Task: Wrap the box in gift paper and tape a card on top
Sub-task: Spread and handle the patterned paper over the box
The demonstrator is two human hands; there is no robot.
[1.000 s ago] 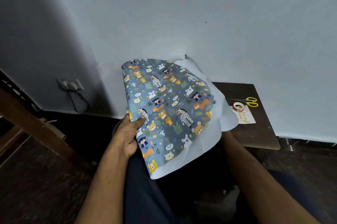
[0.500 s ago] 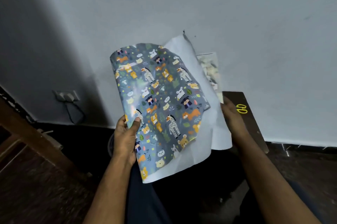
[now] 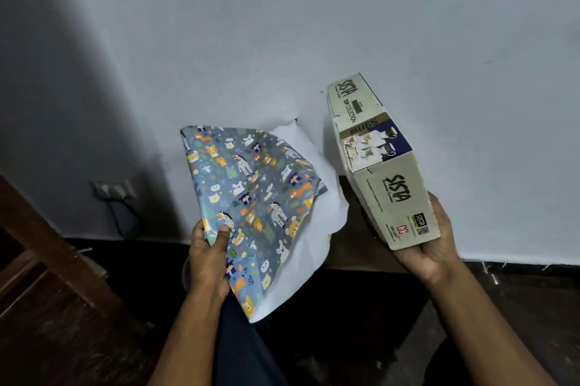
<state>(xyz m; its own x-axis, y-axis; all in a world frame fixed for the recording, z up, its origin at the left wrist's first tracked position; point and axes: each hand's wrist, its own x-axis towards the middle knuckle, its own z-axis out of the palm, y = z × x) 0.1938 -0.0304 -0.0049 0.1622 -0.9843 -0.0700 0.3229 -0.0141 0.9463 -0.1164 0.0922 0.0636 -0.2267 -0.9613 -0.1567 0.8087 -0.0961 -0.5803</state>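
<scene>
A: Largest item?

B: Gift paper, one loosely folded sheet. Animal print on grey-blue outside, white underside showing along its right and lower edges. Held up in the air in front of the wall, on no surface. The left hand pinches its lower left edge, thumb on the printed face, the other fingers behind the sheet.

A: Next?

B: Box, cream carton printed "SISTA" and "MUGS", tilted with its far end raised towards the wall. Also off the table, just right of the paper and apart from it. The right hand cups its near lower end, fingers curled round the right side.

A: Table?

B: A dark table; only a strip shows between paper and box, against the wall. Card and tape not visible.

A: Hazards?

B: My judgement only. The box is gripped by one end alone, so the raised far end could lever it out of the grip; mugs inside would not forgive a fall. The paper hangs from one pinch point and may crease or tear if the box is set on it before it is spread flat.
</scene>
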